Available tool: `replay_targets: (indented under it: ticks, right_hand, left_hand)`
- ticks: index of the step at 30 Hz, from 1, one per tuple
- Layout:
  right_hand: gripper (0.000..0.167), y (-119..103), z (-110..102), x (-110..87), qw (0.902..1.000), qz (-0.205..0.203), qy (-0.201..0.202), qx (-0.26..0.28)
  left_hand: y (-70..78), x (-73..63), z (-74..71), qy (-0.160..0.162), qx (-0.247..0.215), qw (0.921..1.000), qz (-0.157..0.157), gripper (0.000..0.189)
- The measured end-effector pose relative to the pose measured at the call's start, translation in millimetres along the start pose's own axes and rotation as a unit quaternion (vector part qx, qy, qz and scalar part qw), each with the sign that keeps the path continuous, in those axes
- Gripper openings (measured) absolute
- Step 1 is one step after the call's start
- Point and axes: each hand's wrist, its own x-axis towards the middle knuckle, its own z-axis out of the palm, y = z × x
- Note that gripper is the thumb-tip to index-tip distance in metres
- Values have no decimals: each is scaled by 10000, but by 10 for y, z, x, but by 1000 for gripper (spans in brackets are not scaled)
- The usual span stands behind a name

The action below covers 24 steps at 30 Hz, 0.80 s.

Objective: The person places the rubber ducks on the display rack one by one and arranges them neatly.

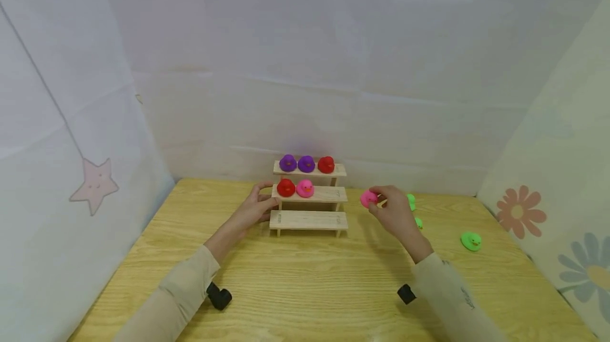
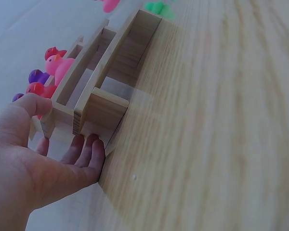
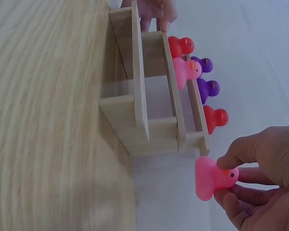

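Observation:
My right hand pinches a pink rubber duck between thumb and fingers, held up just right of a three-step wooden stand. At the stand's left end, my left hand grips the middle step, thumb on its end and the other fingers against the side below. On the top step sit two purple ducks and a red duck. The middle step bears another red duck at its left, with a second pink duck beside it. The bottom step is bare.
A green duck lies on the wooden table at the right. Two more green ducks are partly hidden behind my right hand. White cloth hangs behind the table and along both sides.

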Motion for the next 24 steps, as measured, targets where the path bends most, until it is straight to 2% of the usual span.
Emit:
replay_targets:
  ticks: [11, 17, 24]
  right_hand:
    - [35, -318, 232, 243, 9990, -79, -124, 425]
    - [37, -403, 364, 308, 9974, -210, -207, 664]
    - [37, -506, 524, 394, 9957, -321, -285, 826]
  left_hand:
    - [1, 2, 18, 16, -55, 10000, 20, 78]
    - [-18, 1, 29, 1, -110, 9999, -13, 73]
    - [-6, 6, 9, 44, -102, 9999, 18, 78]
